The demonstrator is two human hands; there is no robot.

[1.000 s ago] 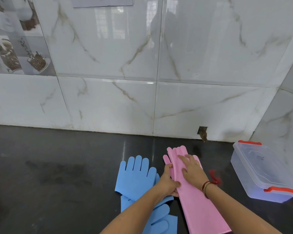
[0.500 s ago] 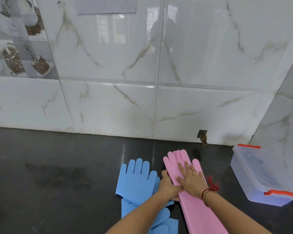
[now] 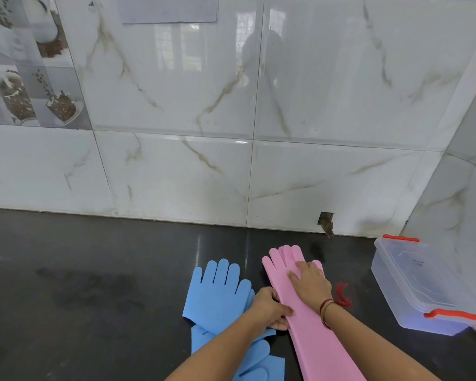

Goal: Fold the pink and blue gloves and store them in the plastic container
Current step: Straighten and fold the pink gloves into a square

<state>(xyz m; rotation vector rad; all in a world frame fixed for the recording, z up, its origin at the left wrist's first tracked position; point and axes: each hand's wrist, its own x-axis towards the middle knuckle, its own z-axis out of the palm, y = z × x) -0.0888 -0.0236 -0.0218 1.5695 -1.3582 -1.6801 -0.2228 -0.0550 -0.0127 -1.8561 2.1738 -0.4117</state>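
Note:
Long pink gloves (image 3: 308,334) lie stacked flat on the dark countertop, fingers pointing toward the wall. My right hand (image 3: 309,280) rests flat on their palm area, fingers spread. My left hand (image 3: 270,307) presses on the pink gloves' left edge, fingers curled over it. Two blue gloves (image 3: 217,295) lie overlapped just left of the pink ones, partly under my left forearm. The clear plastic container (image 3: 412,287) with red latches sits lidded at the right, by the side wall.
The black countertop (image 3: 94,284) stretches to the left. A marble-tiled wall (image 3: 231,133) stands behind, with a small hole (image 3: 326,221) at its base. A second tiled wall (image 3: 456,204) closes the right side behind the container.
My right hand has slid a little along the pink gloves and flattened them. My left hand has kept its hold on their left edge. The view has tilted upward.

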